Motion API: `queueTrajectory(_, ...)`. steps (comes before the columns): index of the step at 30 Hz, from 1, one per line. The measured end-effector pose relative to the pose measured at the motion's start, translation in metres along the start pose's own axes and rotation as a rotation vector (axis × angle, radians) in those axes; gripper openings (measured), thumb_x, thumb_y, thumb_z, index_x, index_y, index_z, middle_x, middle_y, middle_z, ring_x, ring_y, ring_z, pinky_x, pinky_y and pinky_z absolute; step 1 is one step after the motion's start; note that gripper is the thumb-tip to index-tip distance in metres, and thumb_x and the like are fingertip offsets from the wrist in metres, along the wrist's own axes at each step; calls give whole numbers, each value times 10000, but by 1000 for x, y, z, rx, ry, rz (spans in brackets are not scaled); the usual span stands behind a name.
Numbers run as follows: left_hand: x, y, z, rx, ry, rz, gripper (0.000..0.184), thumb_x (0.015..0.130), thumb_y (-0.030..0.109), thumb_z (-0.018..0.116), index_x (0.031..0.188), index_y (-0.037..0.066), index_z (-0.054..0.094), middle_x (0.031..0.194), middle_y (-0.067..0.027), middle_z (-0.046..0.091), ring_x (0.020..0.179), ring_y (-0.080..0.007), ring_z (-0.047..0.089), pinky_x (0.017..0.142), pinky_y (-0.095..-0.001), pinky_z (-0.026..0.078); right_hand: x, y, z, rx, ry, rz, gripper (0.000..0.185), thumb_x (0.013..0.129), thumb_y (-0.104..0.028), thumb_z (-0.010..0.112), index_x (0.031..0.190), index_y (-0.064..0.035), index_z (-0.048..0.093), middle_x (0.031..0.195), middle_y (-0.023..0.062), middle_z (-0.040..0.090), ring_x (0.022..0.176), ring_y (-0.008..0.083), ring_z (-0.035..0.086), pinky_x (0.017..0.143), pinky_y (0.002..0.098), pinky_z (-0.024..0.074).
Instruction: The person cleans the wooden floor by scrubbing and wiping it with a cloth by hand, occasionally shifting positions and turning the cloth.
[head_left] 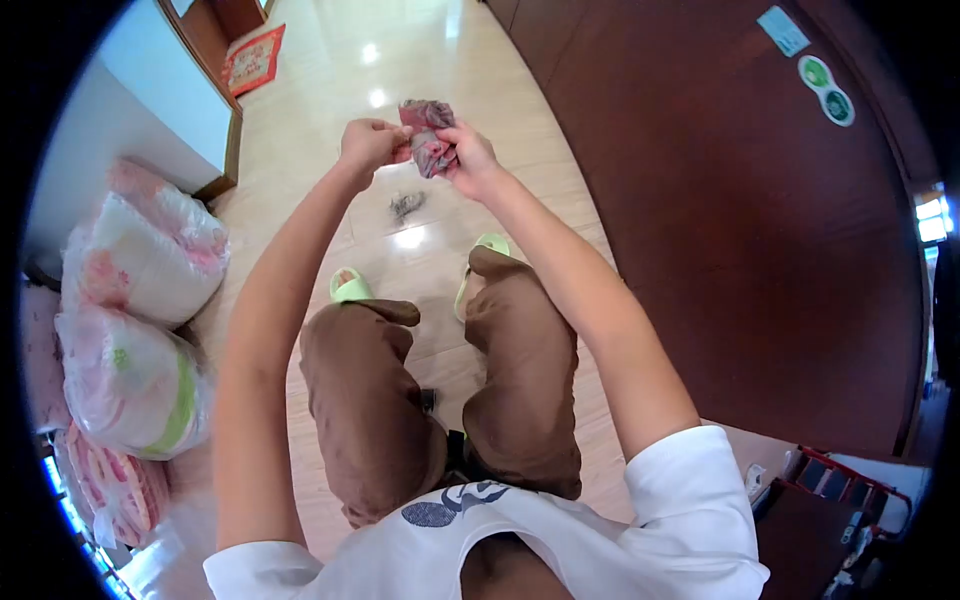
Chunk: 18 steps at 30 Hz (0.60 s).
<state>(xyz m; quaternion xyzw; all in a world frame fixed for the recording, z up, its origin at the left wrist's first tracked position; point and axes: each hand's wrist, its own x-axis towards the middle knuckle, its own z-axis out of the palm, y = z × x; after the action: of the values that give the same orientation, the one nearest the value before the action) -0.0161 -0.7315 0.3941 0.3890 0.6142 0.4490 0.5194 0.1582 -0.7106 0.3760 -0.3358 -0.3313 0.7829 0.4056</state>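
Observation:
A crumpled bundle of thin red-and-grey material [431, 140], which looks like cloth or a soft bag, is held up above the floor in front of me. My right hand [472, 160] grips its right side, with the thumb lying across it. At the left edge, my left hand [376, 148] has its fingers bent together in a pinch that meets the bundle. Exactly what those fingertips hold is partly hidden. Below both hands, a small crumpled greyish piece [406, 205] lies on the floor, touched by neither hand.
Large clear-wrapped bundles of bedding [150, 270] stand along the left wall. A dark brown cabinet [740, 240] fills the right side. A red mat [254, 62] lies by the far doorway. My feet in light green slippers [350, 287] are on the pale floor.

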Motion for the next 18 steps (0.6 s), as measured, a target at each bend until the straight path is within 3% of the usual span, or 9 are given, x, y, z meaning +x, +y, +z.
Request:
queueTrajectory(4,57,-65,-16,-156,-57,-54,166,930,93,654,944,-71,640,866,-125,677,756,-182,686,706,-278,609,55,22,-32,27,32,19,327,925,-45,429,1234,-86,530,974,52,632,807,156,617,684,350,544)
queueTrajectory(7,90,-114,-10,-288,-154,-163,242,951,204,661,963,-37,648,879,-77,666,776,-144,661,744,-281,581,103,55,-71,34,21,43,334,925,-50,433,1244,-80,528,1019,59,637,833,166,620,714,360,550)
queueTrajectory(11,130,-180,8,-139,-217,-216,210,968,195,629,988,-13,650,939,-70,658,804,-131,637,712,-265,558,155,105,-117,115,37,96,332,925,-54,441,1244,-75,531,1043,55,630,855,169,617,743,366,546)
queueTrajectory(15,161,-248,19,-342,-116,-348,170,967,162,620,939,-3,648,844,-53,651,736,-120,619,694,-266,543,185,155,-168,191,112,156,330,925,-33,441,1241,-70,531,1047,55,625,866,167,610,746,359,541)
queueTrajectory(18,168,-301,17,-108,-151,-269,179,974,162,598,890,9,637,809,-55,646,709,-121,608,671,-253,526,196,173,-202,160,193,116,351,914,13,447,1247,-61,528,1039,76,622,808,164,612,696,335,537)
